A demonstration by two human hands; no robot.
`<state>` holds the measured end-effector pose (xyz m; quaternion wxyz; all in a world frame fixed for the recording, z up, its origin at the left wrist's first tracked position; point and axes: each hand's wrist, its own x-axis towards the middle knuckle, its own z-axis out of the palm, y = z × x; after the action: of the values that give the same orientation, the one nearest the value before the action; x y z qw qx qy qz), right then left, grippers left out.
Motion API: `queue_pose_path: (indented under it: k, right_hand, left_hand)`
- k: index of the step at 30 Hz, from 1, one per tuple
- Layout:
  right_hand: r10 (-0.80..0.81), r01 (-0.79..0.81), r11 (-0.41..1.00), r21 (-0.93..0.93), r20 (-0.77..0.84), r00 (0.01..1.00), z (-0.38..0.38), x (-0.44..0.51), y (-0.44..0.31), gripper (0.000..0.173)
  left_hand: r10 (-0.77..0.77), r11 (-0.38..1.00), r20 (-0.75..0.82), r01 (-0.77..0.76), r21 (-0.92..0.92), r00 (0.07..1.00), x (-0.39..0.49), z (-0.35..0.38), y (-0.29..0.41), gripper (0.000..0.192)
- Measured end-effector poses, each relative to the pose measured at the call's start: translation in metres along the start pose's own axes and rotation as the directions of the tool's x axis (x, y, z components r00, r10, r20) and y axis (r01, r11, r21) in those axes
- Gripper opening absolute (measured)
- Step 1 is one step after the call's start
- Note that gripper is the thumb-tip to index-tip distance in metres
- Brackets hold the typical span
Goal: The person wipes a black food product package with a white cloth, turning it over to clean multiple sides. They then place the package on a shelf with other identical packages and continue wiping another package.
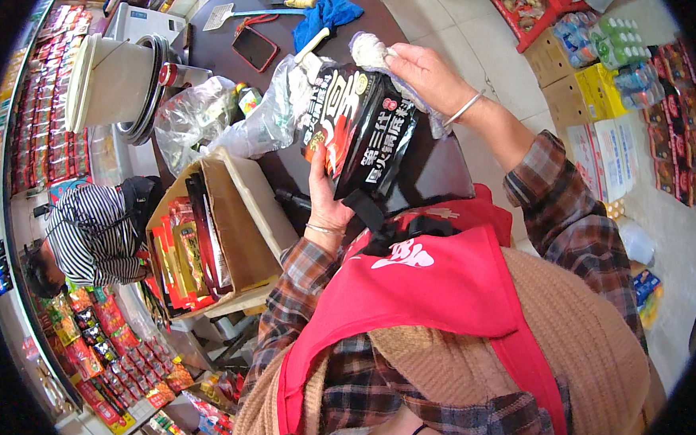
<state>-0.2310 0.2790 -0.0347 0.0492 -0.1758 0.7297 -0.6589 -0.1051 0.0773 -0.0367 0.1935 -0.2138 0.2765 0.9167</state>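
My left hand [328, 199] grips the near end of a glossy black packet [382, 142], its thumb lying along the printed front. Large white writing and a red picture cover the packet, which is tilted above the dark table. My right hand [431, 79] pinches a pale, purple-edged cloth [371, 50] at the packet's far right edge. Part of that cloth hangs down beside the packet. Clear plastic bags [264, 114] lie against the packet's left side, and a cream-coloured handle [312, 43] pokes out behind it.
On the dark table [215, 48] lie a phone [255, 48], a blue cloth [327, 22] and a fly swatter [220, 17]. A carton of packets [251, 235] and a white bucket [102, 86] stand left. A person in stripes [93, 235] bends near shelves. Bottle packs [621, 43] stand right.
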Motion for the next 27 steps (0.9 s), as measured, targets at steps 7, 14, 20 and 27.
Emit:
queue_pose_path:
  k: [7, 14, 20, 27]
  right_hand:
    - [-0.231, 0.132, 0.967, -0.218, -0.528, 0.817, -0.011, -0.011, -0.036, 0.024]
    - [-0.542, 0.163, 0.722, -0.673, -0.404, 0.737, 0.007, -0.016, -0.062, 0.025]
    - [-0.525, 0.405, 0.673, -0.619, -0.014, 0.851, 0.05, -0.074, -0.087, 0.012]
    - [-0.087, -0.025, 0.942, 0.335, 0.315, 0.945, -0.012, -0.102, -0.077, 0.013]
  left_hand:
    - [0.012, 0.966, 0.037, -0.002, -0.258, 0.999, 0.009, 0.016, 0.009, 0.045]
    - [0.057, 0.988, -0.009, -0.058, -0.145, 0.998, 0.012, 0.053, 0.006, 0.042]
    - [-0.008, 0.958, 0.149, 0.05, -0.282, 0.989, 0.02, 0.055, 0.016, 0.041]
    - [0.141, 0.978, 0.096, -0.153, 0.139, 0.985, -0.008, 0.04, 0.02, 0.046]
